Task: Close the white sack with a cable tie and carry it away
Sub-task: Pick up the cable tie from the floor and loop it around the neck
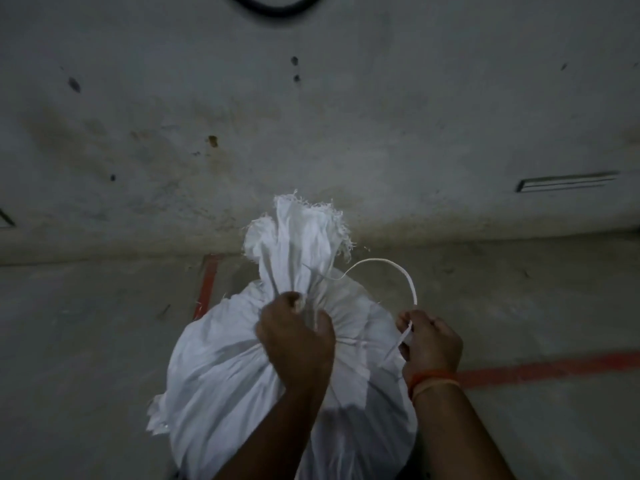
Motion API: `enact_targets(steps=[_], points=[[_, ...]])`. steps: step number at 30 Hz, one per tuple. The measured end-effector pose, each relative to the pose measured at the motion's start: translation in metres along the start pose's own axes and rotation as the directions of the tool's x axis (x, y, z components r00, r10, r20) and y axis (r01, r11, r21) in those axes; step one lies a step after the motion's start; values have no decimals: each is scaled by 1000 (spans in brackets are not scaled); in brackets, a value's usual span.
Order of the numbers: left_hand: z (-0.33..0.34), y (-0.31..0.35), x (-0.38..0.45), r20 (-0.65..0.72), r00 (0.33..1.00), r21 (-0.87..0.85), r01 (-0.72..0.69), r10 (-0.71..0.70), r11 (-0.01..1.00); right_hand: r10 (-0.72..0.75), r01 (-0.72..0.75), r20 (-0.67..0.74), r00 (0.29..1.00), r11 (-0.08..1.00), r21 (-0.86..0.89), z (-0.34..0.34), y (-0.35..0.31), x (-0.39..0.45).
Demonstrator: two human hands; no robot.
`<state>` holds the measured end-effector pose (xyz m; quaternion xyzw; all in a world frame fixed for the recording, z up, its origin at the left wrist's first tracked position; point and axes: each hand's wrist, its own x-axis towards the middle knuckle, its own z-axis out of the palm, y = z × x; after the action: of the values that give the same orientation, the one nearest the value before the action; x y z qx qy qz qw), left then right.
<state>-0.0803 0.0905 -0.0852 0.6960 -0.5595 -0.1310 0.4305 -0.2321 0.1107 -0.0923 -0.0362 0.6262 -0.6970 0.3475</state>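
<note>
Left hand (294, 336) has the white sack (242, 375) bunched tight at its neck. Right hand (431, 341), just beside it, pinches a white cable tie (398, 268) looping above.

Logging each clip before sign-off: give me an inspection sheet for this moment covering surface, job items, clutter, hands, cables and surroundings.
Surface: concrete floor with red painted lines, dusty.
Job's things: white sack standing upright, its neck gathered, frayed top edge above; white cable tie arcs from the neck to the right, not yet cinched.
Clutter: nothing seen.
Hands: left hand grips the gathered neck; right hand pinches the cable tie's end; orange thread band on the right wrist.
Cables: black cable looping on the wall at top.
Surroundings: stained grey wall behind the sack, slot-shaped mark at right.
</note>
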Motion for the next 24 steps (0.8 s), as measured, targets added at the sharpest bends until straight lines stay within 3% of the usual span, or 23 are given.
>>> enact_targets(steps=[2,3,7,13,19,24], points=[[0,-11,8,-145,982,72,133,-121,988,-17,17,2,1000,1000,-16,4,-1,7],[2,-14,11,-135,973,55,195,-186,979,-28,28,5,1000,999,-17,5,-3,9],[22,-20,24,99,955,52,275,-279,960,-30,30,4,1000,999,-26,6,-5,19],[39,-22,50,212,900,157,354,-382,922,-11,12,21,1000,999,-43,3,-3,19],[28,-28,62,238,862,-26,466,-448,884,31,-31,-2,1000,995,-98,0,-2,14],[24,-28,64,292,826,-280,555,-482,783,107,-114,-72,992,989,-97,-2,1,13]])
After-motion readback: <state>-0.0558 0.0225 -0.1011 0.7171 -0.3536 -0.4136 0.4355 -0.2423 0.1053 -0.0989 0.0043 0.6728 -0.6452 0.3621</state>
